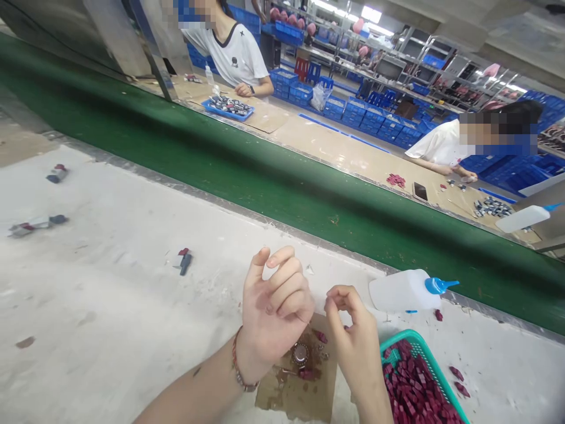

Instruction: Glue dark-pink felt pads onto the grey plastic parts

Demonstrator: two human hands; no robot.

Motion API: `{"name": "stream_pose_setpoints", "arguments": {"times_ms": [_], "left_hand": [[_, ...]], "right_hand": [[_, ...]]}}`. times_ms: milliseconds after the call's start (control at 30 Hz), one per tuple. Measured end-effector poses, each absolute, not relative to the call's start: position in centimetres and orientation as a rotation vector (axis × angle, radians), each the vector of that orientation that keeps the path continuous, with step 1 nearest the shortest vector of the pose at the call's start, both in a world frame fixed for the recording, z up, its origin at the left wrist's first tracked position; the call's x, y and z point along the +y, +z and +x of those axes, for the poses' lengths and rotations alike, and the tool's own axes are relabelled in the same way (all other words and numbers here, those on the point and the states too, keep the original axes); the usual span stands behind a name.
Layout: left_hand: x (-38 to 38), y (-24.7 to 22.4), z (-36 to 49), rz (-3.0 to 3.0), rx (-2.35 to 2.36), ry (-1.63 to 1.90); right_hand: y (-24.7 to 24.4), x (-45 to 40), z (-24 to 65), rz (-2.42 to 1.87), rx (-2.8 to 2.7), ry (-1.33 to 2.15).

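Note:
My left hand [278,300] is raised palm up above the white table, thumb and index finger apart, the other fingers curled, with nothing visible in it. To its right, my right hand [353,324] has thumb and index fingertips pressed together; anything between them is too small to make out. Below both lies a stained brown cardboard piece [304,400] with a round metal cap [301,354] and dark red pieces [306,374]. A green basket [435,368] full of dark red pieces [410,383] stands beside my right wrist.
A white bottle [401,290] with a blue nozzle lies behind my right hand. Small grey-and-red assemblies [185,262] lie at the left. A green conveyor belt [265,188] crosses behind the table. Two people sit beyond it, near a blue tray [228,109] and a phone [420,191].

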State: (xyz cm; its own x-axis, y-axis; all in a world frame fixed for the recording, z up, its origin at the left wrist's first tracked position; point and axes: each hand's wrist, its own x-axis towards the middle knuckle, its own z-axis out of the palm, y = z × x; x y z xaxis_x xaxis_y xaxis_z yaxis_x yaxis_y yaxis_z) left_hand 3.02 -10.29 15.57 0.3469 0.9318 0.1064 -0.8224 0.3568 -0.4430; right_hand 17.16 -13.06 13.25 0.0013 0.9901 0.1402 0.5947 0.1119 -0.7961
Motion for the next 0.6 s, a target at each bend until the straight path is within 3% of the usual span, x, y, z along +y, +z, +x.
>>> {"name": "stream_pose_setpoints", "arguments": {"times_ms": [233,600], "left_hand": [[-10.0,15.3,3.1,-0.377,-0.476,1.093],[-10.1,15.0,3.3,-0.313,-0.504,1.120]], "right_hand": [[11.0,-11.9,18.7,-1.854,-1.731,0.544],[15.1,-15.4,15.6,-1.205,-1.778,0.520]]}}
